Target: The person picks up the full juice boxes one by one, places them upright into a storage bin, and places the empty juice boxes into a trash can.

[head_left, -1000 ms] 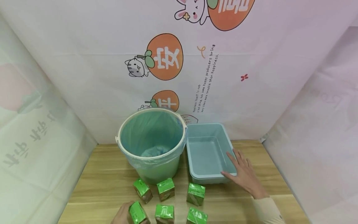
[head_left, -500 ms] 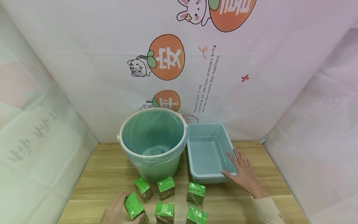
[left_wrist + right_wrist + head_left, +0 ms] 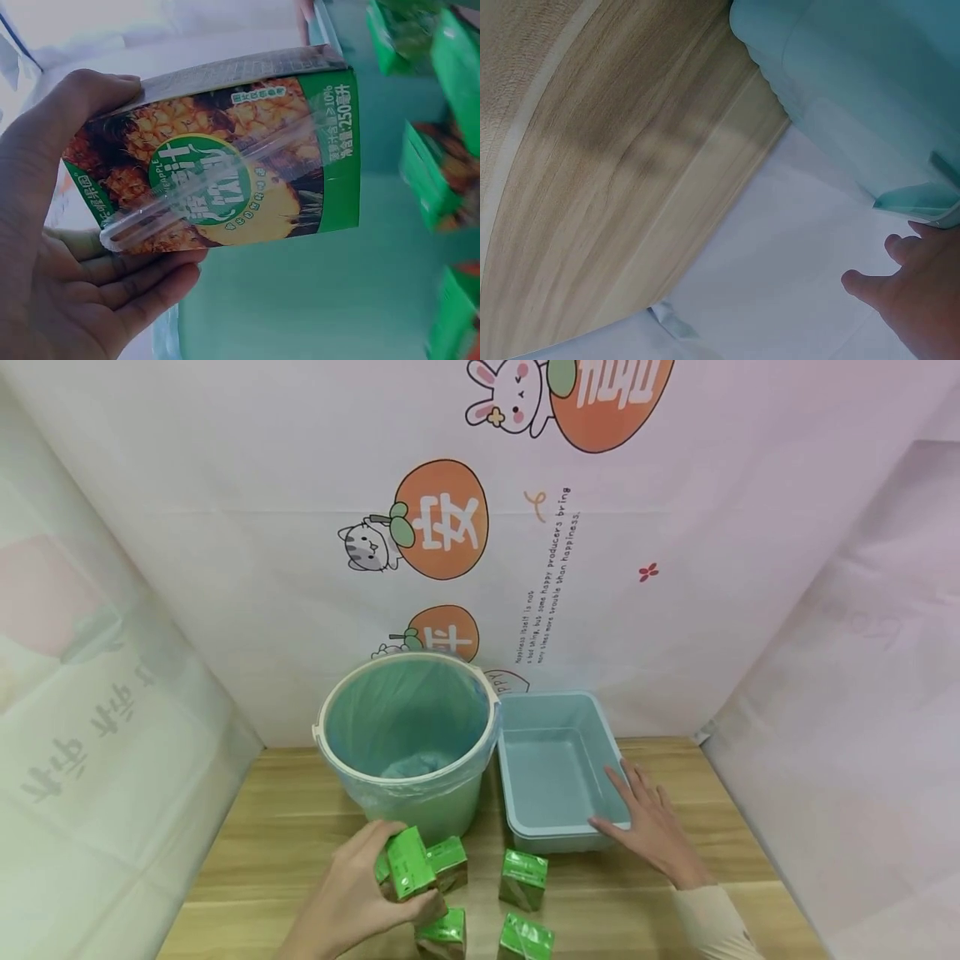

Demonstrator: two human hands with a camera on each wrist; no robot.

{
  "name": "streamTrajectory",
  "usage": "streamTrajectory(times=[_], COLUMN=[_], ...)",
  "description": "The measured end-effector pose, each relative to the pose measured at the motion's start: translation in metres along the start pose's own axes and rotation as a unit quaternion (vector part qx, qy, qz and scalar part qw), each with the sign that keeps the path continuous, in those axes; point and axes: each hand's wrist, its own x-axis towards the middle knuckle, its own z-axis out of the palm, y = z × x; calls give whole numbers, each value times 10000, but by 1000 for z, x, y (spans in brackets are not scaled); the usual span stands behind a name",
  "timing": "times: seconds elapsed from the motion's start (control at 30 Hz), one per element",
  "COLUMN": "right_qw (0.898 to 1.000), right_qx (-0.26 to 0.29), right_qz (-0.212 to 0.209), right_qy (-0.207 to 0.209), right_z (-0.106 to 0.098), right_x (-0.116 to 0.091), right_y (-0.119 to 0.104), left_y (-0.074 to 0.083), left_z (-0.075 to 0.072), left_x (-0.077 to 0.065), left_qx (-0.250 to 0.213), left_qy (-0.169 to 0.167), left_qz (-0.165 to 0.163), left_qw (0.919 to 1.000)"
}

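My left hand [image 3: 356, 889] grips a pineapple juice carton [image 3: 225, 165] with a green top and a clear straw stuck along its side. In the head view the held juice carton [image 3: 411, 862] is raised in front of the bin, overlapping the cartons behind it. Thumb and fingers press its opposite sides. My right hand [image 3: 656, 827] rests at the near right corner of a light blue plastic basin [image 3: 558, 777], fingers spread over the rim. The right wrist view catches part of this hand [image 3: 922, 292] by the basin's edge.
A green bin [image 3: 435, 806] lined with a plastic bag stands left of the basin. Other juice cartons stand on the wooden table [image 3: 247, 827]: one carton [image 3: 447, 864] by the bin, another carton [image 3: 523, 878] before the basin, more nearer. White printed cloth walls [image 3: 300, 677] enclose the table.
My left hand has taken hold of the front left juice carton, lifted it and moved it forward and right toward the bin. The right hand has stayed at the basin's rim.
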Motion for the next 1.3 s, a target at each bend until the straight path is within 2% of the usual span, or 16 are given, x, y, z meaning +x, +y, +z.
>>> streamTrajectory(times=[0.13, 0.27, 0.37, 0.67, 0.93, 1.13, 1.3], right_qw=[10000, 10000, 10000, 10000, 10000, 10000, 10000], right_qx=[34, 46, 35, 25, -39, 0, -31], right_qz=[30, 36, 59, 58, 0, 73, 51], right_qy=[-44, 36, 5, -20, 34, 37, 22], right_z=[0, 0, 0, 2, 2, 1, 0], right_x=[0, 0, -1, -1, -1, 0, -1], right_y=[1, 2, 3, -1, -4, -3, -4], left_y=[6, 12, 16, 21, 22, 25, 23], left_z=[18, 42, 61, 121, 164, 198, 236], left_x=[26, 54, 73, 121, 162, 183, 182], left_qx=[-335, -550, -654, -529, -697, -469, 38], left_qy=[-259, -735, -951, -1387, -1597, -1743, -2026], left_qz=[98, 25, -15, -37, -338, -270, -621], left_qw=[9991, 9958, 9933, 9889, 9841, 9832, 9773])
